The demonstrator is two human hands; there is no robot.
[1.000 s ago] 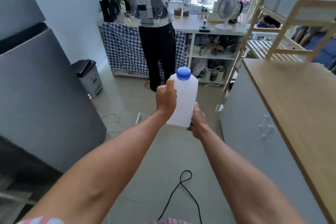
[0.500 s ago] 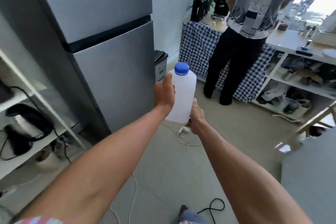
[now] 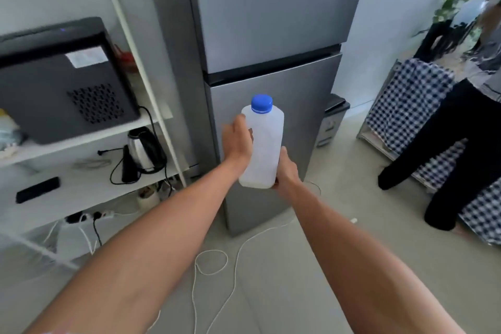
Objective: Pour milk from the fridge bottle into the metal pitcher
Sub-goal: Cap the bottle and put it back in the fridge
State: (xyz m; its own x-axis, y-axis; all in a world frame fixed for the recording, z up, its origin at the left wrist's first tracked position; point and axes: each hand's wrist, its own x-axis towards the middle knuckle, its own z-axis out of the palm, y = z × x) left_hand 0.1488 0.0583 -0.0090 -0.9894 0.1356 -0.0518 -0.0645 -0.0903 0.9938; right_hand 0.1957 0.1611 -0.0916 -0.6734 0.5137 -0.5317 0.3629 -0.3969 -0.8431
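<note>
I hold a white plastic milk bottle (image 3: pixel 264 144) with a blue screw cap upright in front of me, cap on. My left hand (image 3: pixel 236 141) wraps its left side near the shoulder. My right hand (image 3: pixel 287 169) cups the lower right corner and base. Directly behind the bottle stands the grey two-door fridge (image 3: pixel 271 22), both doors closed. No metal pitcher is in view.
A white shelf unit (image 3: pixel 151 122) on the left carries a black appliance (image 3: pixel 59 81), a steel kettle (image 3: pixel 143 149) and cables. White cords (image 3: pixel 214 263) loop on the floor before the fridge. A person in black trousers (image 3: pixel 444 149) stands at the right by a checked-cloth table (image 3: pixel 406 97). A small bin (image 3: pixel 332 119) sits beside the fridge.
My view has swung left: the wooden counter and the far table have left the frame, and the fridge now fills the centre. Both hands keep the same hold on the bottle.
</note>
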